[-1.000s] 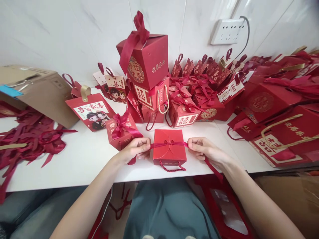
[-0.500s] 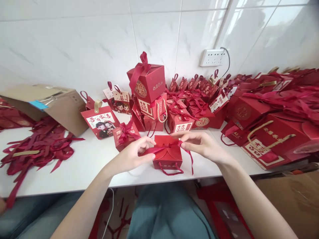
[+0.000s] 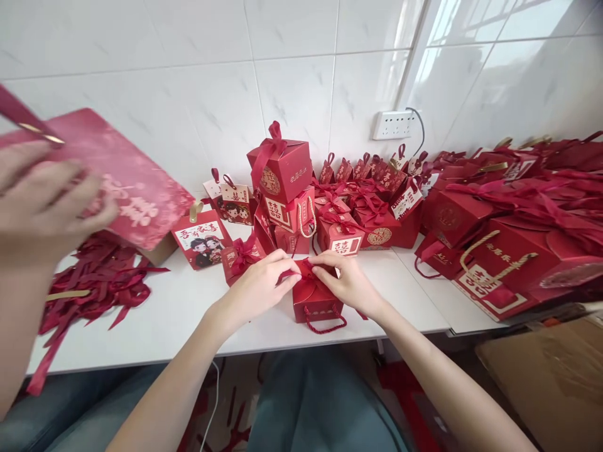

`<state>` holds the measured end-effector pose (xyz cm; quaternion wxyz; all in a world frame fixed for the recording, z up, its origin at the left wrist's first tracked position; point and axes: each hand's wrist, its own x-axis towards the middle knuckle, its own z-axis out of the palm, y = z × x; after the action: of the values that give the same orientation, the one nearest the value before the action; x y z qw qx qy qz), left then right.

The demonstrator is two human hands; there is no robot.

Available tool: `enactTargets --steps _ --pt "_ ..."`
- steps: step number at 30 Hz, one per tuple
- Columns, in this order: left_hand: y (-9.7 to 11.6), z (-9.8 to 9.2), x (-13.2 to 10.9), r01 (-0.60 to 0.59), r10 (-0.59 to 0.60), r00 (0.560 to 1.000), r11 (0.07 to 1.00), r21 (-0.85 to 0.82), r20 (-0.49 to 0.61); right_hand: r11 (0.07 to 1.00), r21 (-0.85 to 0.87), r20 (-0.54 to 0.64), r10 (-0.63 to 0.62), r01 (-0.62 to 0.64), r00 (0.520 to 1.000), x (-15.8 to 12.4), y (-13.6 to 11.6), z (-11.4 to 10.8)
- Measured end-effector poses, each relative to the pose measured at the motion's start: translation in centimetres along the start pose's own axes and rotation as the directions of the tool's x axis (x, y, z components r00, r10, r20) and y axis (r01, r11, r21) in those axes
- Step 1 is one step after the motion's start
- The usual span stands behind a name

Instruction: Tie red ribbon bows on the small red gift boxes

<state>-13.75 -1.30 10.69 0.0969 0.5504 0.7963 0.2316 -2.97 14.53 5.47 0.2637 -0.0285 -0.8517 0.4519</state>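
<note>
In front of me a small red gift box [image 3: 318, 304] stands on the white table, a red rope handle [image 3: 326, 325] hanging down its near side. A dark red ribbon [image 3: 306, 269] crosses the top of the box. My left hand [image 3: 261, 282] pinches the ribbon at the box's left, thumb against fingertips. From the right, my right hand [image 3: 346, 279] closes its fingers on the ribbon over the box top. The two hands' fingertips almost meet, and they hide much of the ribbon. Just behind my left hand sits another red box with a bow [image 3: 240, 256].
At left, another person's hand [image 3: 51, 207] holds up a red printed bag [image 3: 136, 194]. Below it lies a heap of dark red ribbons [image 3: 94, 282]. Red boxes are stacked [image 3: 280, 169] in the middle, and large handled boxes [image 3: 532, 251] stand at right. A cardboard box [image 3: 546, 370] is lower right.
My hands have drawn closer together over the box, both on the ribbon. A co-worker's hand with a red bag has come up at left. The view has tilted slightly.
</note>
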Motion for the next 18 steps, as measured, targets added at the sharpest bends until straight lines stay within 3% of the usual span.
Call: enactTargets --steps 4,11,18 --pt "0.52 -0.25 0.26 0.026 -0.026 1.000 0.999 -0.021 0.007 1.000 -0.007 -0.015 -0.019 0.019 1.000 -0.06 0.12 0.03" --pt "0.57 -0.29 0.15 0.195 -0.195 0.978 0.981 0.002 0.069 0.988 0.134 -0.071 0.079 -0.069 0.994 -0.13 0.48 0.34" --pt "0.23 -0.36 -0.14 0.026 -0.037 0.997 0.988 0.152 0.070 0.981 0.167 -0.073 0.115 -0.102 0.991 -0.12 0.66 0.50"
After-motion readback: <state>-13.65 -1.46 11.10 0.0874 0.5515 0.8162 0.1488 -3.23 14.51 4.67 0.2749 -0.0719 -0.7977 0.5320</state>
